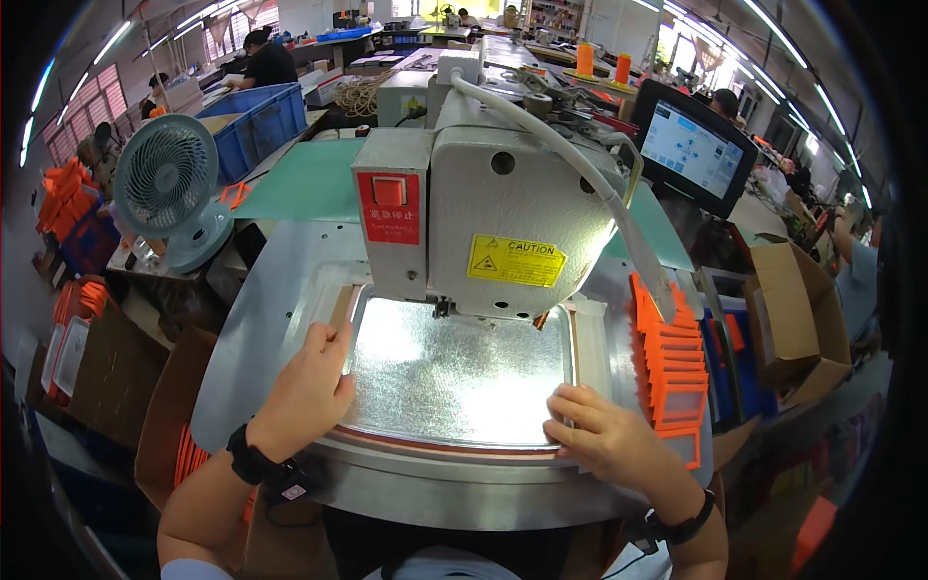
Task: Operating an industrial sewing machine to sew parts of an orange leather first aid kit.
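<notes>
Under the head of a grey industrial sewing machine (pixel 522 208) lies a shiny silver rectangular plate (pixel 454 377) with rounded corners and a thin raised rim. My left hand (pixel 307 387) grips the plate's left edge, its fingers together and pointing away from me. At the plate's near right corner, my right hand (pixel 614 435) has its bent fingers pressed on the rim. Pale strips (pixel 592 348) run beside the plate's right side. The machine head hides the plate's far middle part. Both my wrists wear black bands.
Overlapping orange-edged pieces (pixel 672 372) lie on the metal table (pixel 256 338) to the right. A fan (pixel 169 188) and a blue crate (pixel 256 130) stand at left. A screen (pixel 696 145) and an open cardboard box (pixel 797 319) are at right. Other people work farther back.
</notes>
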The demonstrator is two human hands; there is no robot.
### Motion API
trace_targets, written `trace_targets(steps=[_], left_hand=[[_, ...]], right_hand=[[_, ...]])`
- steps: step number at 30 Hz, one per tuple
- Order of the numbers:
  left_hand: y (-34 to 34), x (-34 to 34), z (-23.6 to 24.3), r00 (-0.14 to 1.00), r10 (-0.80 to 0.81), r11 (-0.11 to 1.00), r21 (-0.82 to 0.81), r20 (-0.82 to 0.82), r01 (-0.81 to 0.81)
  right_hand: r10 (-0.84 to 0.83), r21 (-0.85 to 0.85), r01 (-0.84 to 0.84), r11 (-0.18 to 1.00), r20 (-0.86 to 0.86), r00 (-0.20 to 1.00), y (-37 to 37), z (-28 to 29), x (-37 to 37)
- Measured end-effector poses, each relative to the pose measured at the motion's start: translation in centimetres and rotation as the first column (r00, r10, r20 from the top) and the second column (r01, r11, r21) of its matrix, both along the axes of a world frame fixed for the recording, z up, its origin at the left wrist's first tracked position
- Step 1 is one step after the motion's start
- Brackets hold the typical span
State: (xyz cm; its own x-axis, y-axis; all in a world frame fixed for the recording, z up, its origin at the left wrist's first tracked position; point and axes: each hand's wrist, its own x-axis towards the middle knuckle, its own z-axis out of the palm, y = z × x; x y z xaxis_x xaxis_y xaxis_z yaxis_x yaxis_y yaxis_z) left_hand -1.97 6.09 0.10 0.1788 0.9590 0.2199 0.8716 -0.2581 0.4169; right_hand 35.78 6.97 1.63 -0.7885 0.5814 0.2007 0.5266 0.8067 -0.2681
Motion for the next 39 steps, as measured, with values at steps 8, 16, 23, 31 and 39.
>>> trace_targets(steps=[8,16,23,31,39], left_hand=[[1.1,0.6,-0.5,0.824,-0.057,0.951,0.222,-0.563,0.217],[6.8,4.8,2.5,0.814,-0.416,0.909,-0.18,-0.405,0.375],[11.5,6.5,2.9,0.777,-0.588,0.741,-0.534,-0.224,0.406],[12.0,5.4,0.0,0.737,-0.636,0.764,-0.315,-0.229,0.562],[8.7,6.3,1.2,0.79,-0.486,0.874,-0.206,-0.374,0.44]], right_hand=[[-0.007,-0.01,0.007,1.0,0.017,1.0,-0.4,0.8,-0.8],[0.006,-0.008,-0.006,1.0,0.019,1.0,-0.2,0.7,-0.5],[0.02,-0.041,-0.019,0.999,0.02,1.0,-0.1,0.6,-0.3],[0.028,-0.005,-0.028,1.0,0.003,1.0,-0.3,0.5,-0.3],[0.038,0.023,-0.037,0.999,-0.038,0.999,-0.1,0.2,-0.1]])
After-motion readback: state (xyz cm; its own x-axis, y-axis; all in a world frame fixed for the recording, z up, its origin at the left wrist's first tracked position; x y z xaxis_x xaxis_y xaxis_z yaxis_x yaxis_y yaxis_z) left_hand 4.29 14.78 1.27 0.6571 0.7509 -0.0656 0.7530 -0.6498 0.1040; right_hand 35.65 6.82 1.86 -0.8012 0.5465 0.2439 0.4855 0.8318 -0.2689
